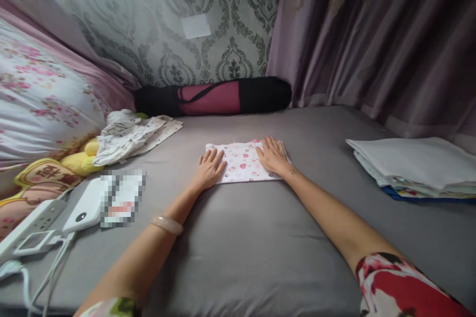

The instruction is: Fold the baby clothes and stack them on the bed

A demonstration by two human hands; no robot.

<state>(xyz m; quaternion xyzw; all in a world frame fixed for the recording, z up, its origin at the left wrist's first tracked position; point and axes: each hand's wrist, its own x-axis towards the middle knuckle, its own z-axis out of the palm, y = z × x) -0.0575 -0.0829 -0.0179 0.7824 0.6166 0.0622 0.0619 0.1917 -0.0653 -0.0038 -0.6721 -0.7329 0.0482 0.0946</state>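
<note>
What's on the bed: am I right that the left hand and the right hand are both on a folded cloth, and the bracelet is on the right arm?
Not quite: the head view shows the bracelet on the left arm. The left hand and right hand are both on the folded cloth.

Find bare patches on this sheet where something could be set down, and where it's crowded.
Bare grey sheet shows between the forearms, on the near side of the patterned cloth, and between the right hand and the folded stack. Crowded: left side, with plush toys, power strip and white device.
</note>
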